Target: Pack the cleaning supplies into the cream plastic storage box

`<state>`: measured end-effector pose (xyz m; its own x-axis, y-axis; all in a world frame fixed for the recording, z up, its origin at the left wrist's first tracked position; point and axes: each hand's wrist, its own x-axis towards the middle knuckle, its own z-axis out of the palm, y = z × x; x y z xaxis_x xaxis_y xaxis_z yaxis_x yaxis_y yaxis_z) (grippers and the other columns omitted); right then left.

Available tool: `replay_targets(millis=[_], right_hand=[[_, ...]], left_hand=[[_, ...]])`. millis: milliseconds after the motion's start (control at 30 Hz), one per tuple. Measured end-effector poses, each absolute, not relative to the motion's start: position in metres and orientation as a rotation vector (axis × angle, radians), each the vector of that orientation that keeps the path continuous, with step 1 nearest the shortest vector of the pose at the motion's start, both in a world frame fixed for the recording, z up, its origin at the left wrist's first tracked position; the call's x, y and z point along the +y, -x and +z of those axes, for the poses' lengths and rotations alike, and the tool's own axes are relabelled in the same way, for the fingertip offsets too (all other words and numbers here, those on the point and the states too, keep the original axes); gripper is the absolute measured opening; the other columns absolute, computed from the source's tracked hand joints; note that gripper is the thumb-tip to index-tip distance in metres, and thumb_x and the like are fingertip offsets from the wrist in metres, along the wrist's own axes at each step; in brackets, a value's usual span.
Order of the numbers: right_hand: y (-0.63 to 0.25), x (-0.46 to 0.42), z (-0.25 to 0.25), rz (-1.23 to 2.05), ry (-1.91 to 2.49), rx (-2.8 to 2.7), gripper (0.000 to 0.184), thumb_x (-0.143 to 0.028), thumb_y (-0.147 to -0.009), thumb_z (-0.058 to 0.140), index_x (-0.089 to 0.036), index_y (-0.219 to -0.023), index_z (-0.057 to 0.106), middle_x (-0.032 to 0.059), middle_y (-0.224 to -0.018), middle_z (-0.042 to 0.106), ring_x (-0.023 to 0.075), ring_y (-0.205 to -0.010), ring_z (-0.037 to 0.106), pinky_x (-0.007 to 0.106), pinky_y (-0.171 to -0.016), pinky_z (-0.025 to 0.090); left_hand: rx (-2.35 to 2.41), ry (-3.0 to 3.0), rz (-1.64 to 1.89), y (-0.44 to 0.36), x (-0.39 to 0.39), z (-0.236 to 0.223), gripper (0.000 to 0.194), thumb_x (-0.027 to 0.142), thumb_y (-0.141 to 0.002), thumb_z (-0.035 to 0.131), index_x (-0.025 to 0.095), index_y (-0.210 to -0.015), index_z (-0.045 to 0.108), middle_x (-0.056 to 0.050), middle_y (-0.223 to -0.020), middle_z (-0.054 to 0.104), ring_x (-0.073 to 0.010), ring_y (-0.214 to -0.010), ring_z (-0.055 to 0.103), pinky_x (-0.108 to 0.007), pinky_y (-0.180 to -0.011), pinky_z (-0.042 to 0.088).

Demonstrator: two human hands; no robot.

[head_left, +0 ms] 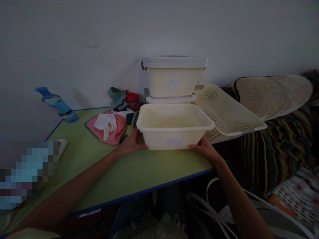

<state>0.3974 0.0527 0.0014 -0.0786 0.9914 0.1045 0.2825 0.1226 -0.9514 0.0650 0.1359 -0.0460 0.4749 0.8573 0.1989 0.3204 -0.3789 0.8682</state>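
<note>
An open cream plastic storage bin (152, 137) rests on the green table (119, 179), a small label on its front wall. At its lower left corner, my left hand (132, 144) grips the side, thumb along the front and the other fingers mostly hidden behind. My right hand (205, 149) holds the lower right corner the same way. Behind it stands a matching lidded bin (161, 83), stacked on another lid (171, 98); what lies under that lid is mostly hidden. A grey latch (135, 120) hangs at the open bin's left end.
A perforated cream basket (224, 116) sits right, overhanging the table edge. To the left lie a pink cloth (119, 132) with a white glove (106, 122), a grey-green cloth (117, 98), a red container (132, 99) and a blue bottle (59, 106). A striped sofa (276, 146) adjoins.
</note>
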Motion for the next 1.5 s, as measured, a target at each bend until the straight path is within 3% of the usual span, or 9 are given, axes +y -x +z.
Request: replay_targets(millis=[200, 433, 633, 867, 1100, 1267, 1367, 1500], right_hand=[[-0.398, 0.052, -0.001, 1.021, 1.285, -1.475, 0.075, -0.051, -0.057, 0.074, -0.019, -0.118, 0.046, 0.0142, -0.125, 0.053, 0.0318, -0.116, 0.050, 0.048, -0.096, 0.042], [-0.398, 0.050, 0.003, 0.997, 1.369, -1.466, 0.067, -0.050, -0.055, 0.075, -0.017, -0.109, 0.053, 0.0139, -0.116, 0.060, 0.0323, -0.108, 0.056, 0.048, -0.091, 0.047], [-0.398, 0.050, 0.007, 0.981, 1.445, -1.523, 0.044, -0.049, -0.057, 0.073, -0.016, -0.085, 0.064, 0.0127, -0.095, 0.069, 0.0329, -0.091, 0.063, 0.048, -0.083, 0.051], [-0.401, 0.052, 0.001, 0.885, 1.496, -1.501, 0.046, -0.050, -0.058, 0.073, -0.015, -0.088, 0.063, 0.0133, -0.095, 0.069, 0.0315, -0.087, 0.064, 0.043, -0.075, 0.054], [-0.402, 0.051, 0.001, 0.840, 1.508, -1.492, 0.046, -0.049, -0.059, 0.073, -0.016, -0.090, 0.062, 0.0123, -0.092, 0.070, 0.0296, -0.084, 0.065, 0.041, -0.072, 0.056], [-0.404, 0.055, 0.000, 0.842, 1.516, -1.499, 0.042, -0.047, -0.057, 0.074, -0.016, -0.082, 0.062, 0.0121, -0.084, 0.071, 0.0309, -0.078, 0.066, 0.046, -0.070, 0.056], [-0.408, 0.054, -0.009, 0.824, 1.469, -1.513, 0.048, -0.048, -0.056, 0.075, -0.018, -0.089, 0.061, 0.0122, -0.094, 0.069, 0.0321, -0.092, 0.064, 0.049, -0.080, 0.053], [-0.423, 0.041, -0.032, 0.703, 1.330, -1.496, 0.076, -0.055, -0.054, 0.075, -0.021, -0.118, 0.051, 0.0116, -0.121, 0.058, 0.0314, -0.118, 0.050, 0.050, -0.098, 0.042]], left_hand=[[1.054, -1.879, 0.792, -0.069, 0.132, -0.039, 0.084, 0.050, -0.054, 0.075, 0.014, -0.122, 0.042, -0.013, -0.124, 0.052, -0.0368, -0.119, 0.045, -0.052, -0.101, 0.036], [1.045, -1.917, 0.807, -0.073, 0.126, -0.027, 0.081, 0.050, -0.048, 0.078, 0.018, -0.117, 0.049, -0.014, -0.120, 0.056, -0.0362, -0.118, 0.046, -0.058, -0.103, 0.030], [0.952, -1.992, 0.734, -0.077, 0.121, -0.020, 0.065, 0.052, -0.059, 0.072, 0.016, -0.111, 0.053, -0.012, -0.111, 0.062, -0.0321, -0.110, 0.054, -0.056, -0.104, 0.029], [0.975, -2.102, 0.812, -0.076, 0.124, -0.022, 0.065, 0.052, -0.067, 0.066, 0.017, -0.119, 0.046, -0.014, -0.125, 0.053, -0.0327, -0.123, 0.042, -0.052, -0.106, 0.029], [0.964, -2.120, 0.804, -0.077, 0.122, -0.020, 0.061, 0.048, -0.070, 0.064, 0.017, -0.119, 0.045, -0.014, -0.124, 0.053, -0.0335, -0.123, 0.042, -0.052, -0.105, 0.030], [0.962, -2.142, 0.819, -0.077, 0.123, -0.023, 0.068, 0.047, -0.071, 0.064, 0.017, -0.126, 0.040, -0.014, -0.129, 0.049, -0.0329, -0.124, 0.041, -0.052, -0.105, 0.030], [0.952, -2.162, 0.841, -0.076, 0.125, -0.024, 0.068, 0.044, -0.071, 0.065, 0.016, -0.128, 0.039, -0.015, -0.131, 0.047, -0.0326, -0.123, 0.042, -0.052, -0.104, 0.030], [0.987, -2.172, 0.854, -0.076, 0.127, -0.024, 0.056, 0.037, -0.072, 0.063, 0.016, -0.121, 0.046, -0.014, -0.128, 0.049, -0.0315, -0.119, 0.045, -0.052, -0.103, 0.031]])
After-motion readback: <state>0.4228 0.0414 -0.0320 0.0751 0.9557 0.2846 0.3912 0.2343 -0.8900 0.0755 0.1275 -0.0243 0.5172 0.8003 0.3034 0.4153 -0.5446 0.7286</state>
